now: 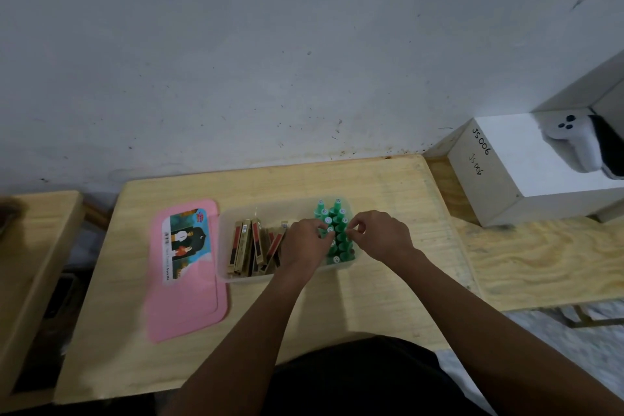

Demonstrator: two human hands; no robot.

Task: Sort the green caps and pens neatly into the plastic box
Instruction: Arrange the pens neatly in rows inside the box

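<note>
A clear plastic box (224, 248) sits on the middle of the wooden table. Its left half holds several gold-and-red pen boxes (251, 246) lying side by side. Its right half holds several green caps (337, 213) standing upright in rows. My left hand (304, 243) reaches into the box, fingers pinched at a green cap in the middle of the rows. My right hand (378, 233) is over the box's right edge, fingertips pinched at the same cluster of caps. Which cap each hand touches is hidden by the fingers.
The box's pink lid (189, 297) with a picture label lies flat just left of the box. A white carton (526, 165) with a white controller on it stands at the right on an adjoining wooden table. A wall runs behind the table.
</note>
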